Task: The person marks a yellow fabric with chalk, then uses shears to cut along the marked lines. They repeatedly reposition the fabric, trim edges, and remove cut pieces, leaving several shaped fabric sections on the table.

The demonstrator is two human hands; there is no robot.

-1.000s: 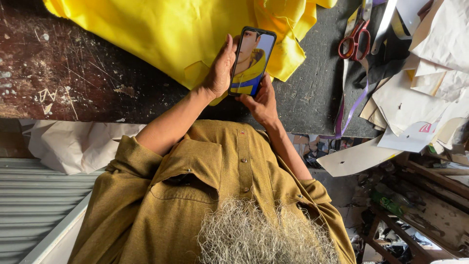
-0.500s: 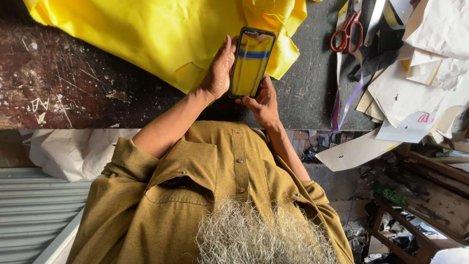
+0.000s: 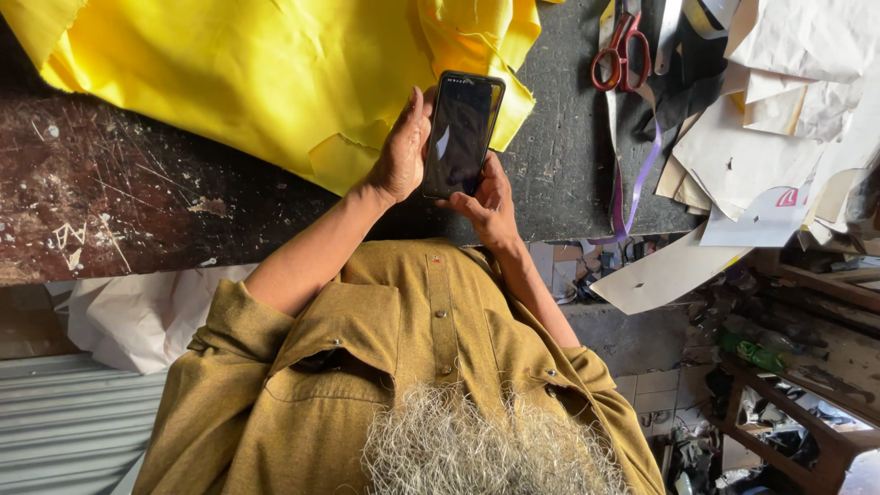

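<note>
Head view: left hand (image 3: pixel 401 151) and right hand (image 3: pixel 486 197) clasp a dark-screened black smartphone (image 3: pixel 461 133).
Risk: loosened fingers could drop it onto the scarred dark worktable (image 3: pixel 137 211).

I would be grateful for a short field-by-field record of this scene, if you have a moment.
Left hand: grips the phone along its left edge
Right hand: holds the phone from below
Phone: upright, screen dark
Cloth: yellow, crumpled on the table, behind the phone
Scissors: red handles, to the right, apart from both hands
Paper: pale cut pieces piled at the right end of the table
Ribbon: purple, trailing off the table edge
</note>
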